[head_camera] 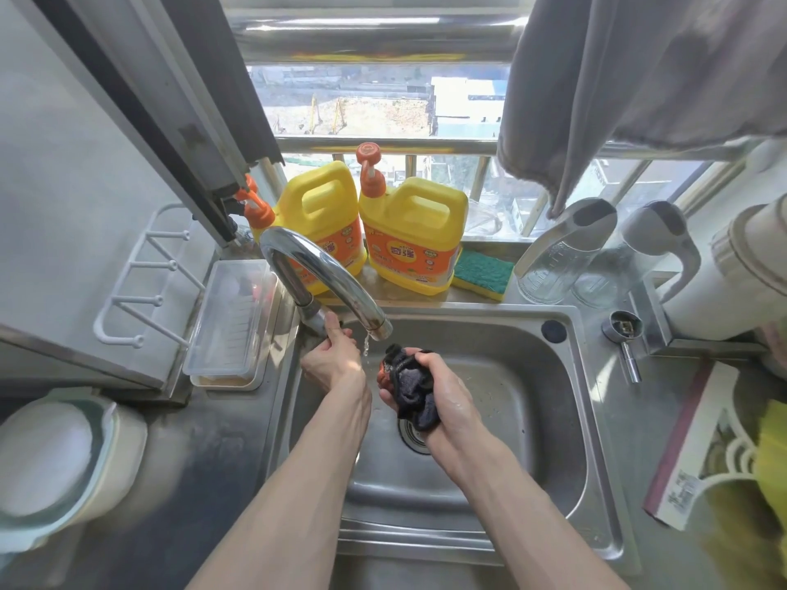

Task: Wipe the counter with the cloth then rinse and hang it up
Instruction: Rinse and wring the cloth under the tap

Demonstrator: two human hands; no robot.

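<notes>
**Cloth held bunched over the sink beside a thin stream**

The cloth (pixel 411 387) is a dark navy wad, crumpled into folds, with an orange-red patch showing at its upper left edge. Its long axis runs from upper left to lower right: the top end points toward the spout, and the lower end hangs out of the fist above the drain (pixel 412 436). It looks wet and limp, and it is held above the sink (pixel 549 423) basin, not resting on it.

The right hand (pixel 438 391) is clamped on the cloth, fingers curled over the top of the wad and thumb beneath. The skin glistens with water.

The left hand (pixel 334 355) is closed around the base of the tap (pixel 317 276), left of the cloth and apart from it. Whether it grips a handle there cannot be told, as the hand hides that part.

The tap arches up and over toward the cloth, and a thin stream of water (pixel 366 347) falls from its spout just left of the cloth's top end, between the two hands.

Behind the tap, on the sill, stand two yellow jugs (pixel 411 232) with orange pumps. Right of them lies a green and yellow sponge (pixel 483 272). A grey towel (pixel 630 87) hangs high above the sink's right side.
</notes>
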